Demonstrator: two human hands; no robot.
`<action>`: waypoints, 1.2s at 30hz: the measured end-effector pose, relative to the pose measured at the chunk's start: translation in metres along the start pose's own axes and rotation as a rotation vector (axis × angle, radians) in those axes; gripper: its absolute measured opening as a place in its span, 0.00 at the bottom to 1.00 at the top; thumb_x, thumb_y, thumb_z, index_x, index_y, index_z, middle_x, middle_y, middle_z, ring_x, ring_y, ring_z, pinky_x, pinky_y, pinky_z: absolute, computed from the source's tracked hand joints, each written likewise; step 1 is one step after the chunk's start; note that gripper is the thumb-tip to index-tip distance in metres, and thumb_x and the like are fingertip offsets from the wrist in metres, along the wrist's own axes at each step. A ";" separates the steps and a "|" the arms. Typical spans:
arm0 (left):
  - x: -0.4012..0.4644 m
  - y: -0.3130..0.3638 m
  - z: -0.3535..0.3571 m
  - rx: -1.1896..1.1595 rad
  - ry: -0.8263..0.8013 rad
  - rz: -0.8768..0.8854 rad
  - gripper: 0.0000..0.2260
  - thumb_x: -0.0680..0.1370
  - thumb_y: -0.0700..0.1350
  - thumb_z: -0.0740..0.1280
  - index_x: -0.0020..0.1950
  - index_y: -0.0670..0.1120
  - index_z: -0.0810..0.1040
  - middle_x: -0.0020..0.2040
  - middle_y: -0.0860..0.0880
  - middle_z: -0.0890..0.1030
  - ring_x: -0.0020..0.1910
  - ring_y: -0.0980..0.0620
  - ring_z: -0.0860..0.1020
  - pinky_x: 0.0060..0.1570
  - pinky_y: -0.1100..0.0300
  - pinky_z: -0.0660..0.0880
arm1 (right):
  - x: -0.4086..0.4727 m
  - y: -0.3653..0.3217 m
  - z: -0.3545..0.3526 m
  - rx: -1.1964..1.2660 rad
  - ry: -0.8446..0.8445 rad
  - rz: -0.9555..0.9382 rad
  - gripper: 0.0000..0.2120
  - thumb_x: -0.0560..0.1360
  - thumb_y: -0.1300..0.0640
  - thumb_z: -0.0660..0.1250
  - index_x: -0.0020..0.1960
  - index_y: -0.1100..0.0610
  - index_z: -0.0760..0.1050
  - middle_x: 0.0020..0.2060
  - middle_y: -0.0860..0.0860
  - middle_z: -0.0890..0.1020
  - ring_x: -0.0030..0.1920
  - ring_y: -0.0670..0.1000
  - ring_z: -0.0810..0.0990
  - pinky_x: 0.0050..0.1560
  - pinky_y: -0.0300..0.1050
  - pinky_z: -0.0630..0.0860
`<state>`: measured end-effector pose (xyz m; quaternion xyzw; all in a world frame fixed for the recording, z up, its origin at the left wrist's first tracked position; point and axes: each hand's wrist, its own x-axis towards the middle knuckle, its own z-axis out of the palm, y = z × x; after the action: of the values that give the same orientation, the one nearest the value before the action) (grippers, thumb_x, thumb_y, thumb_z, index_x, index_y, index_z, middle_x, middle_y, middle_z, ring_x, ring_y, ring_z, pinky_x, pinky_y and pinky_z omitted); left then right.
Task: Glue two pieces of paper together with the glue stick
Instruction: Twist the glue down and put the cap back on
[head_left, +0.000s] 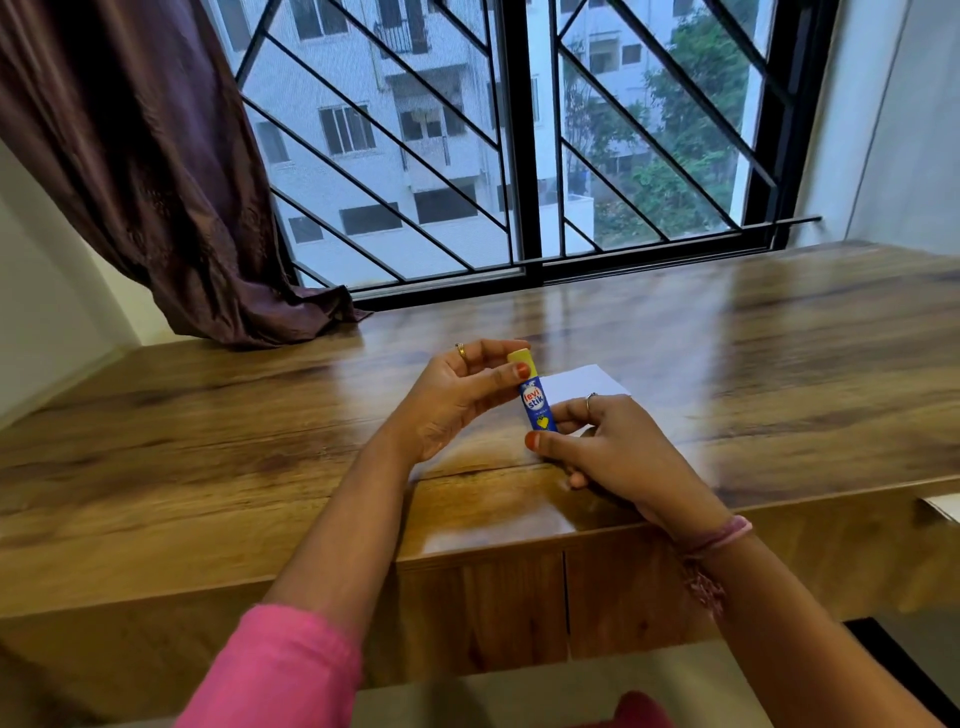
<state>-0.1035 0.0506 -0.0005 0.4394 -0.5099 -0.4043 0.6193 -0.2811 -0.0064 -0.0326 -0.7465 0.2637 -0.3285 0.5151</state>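
the fingers (511, 371) of the left hand (457, 400) pinch the yellow cap (519, 357) of the glue stick (537, 408), thumb on the near side, the other tips curled over the far side. the right hand (613, 447) grips the blue body lower down — thumb pressed at its base, fingers wrapped behind it. the stick stands nearly upright, held between both hands just above the wooden bench (260, 441), cap still on. a white sheet of paper (582, 384) lies flat on the bench just behind the right hand, partly hidden by it. a second white piece (943, 506) shows at the right edge — below the bench top. a purple curtain (156, 182) hangs at the far left by the barred window (519, 156).
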 end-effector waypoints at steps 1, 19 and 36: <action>0.000 0.000 0.000 0.007 -0.005 0.000 0.14 0.70 0.39 0.71 0.55 0.43 0.80 0.47 0.47 0.84 0.50 0.50 0.82 0.47 0.61 0.78 | 0.000 0.000 0.000 -0.007 0.008 -0.011 0.12 0.69 0.55 0.75 0.51 0.57 0.80 0.26 0.43 0.82 0.20 0.42 0.74 0.23 0.30 0.68; -0.002 0.000 -0.002 0.086 -0.061 0.032 0.19 0.71 0.43 0.73 0.61 0.48 0.77 0.44 0.48 0.83 0.49 0.49 0.82 0.46 0.58 0.79 | 0.008 -0.005 -0.014 -0.281 -0.161 -0.264 0.56 0.60 0.50 0.80 0.73 0.37 0.44 0.53 0.44 0.73 0.33 0.49 0.83 0.32 0.38 0.78; 0.000 -0.002 -0.003 0.109 -0.031 -0.011 0.15 0.70 0.43 0.73 0.56 0.46 0.79 0.48 0.46 0.85 0.49 0.48 0.83 0.44 0.58 0.80 | 0.035 -0.012 -0.026 -0.655 -0.139 -0.578 0.46 0.60 0.44 0.77 0.71 0.45 0.56 0.32 0.44 0.75 0.30 0.42 0.74 0.31 0.32 0.67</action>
<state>-0.1010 0.0507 -0.0027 0.4689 -0.5381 -0.3861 0.5843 -0.2777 -0.0436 -0.0069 -0.9337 0.0990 -0.3073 0.1550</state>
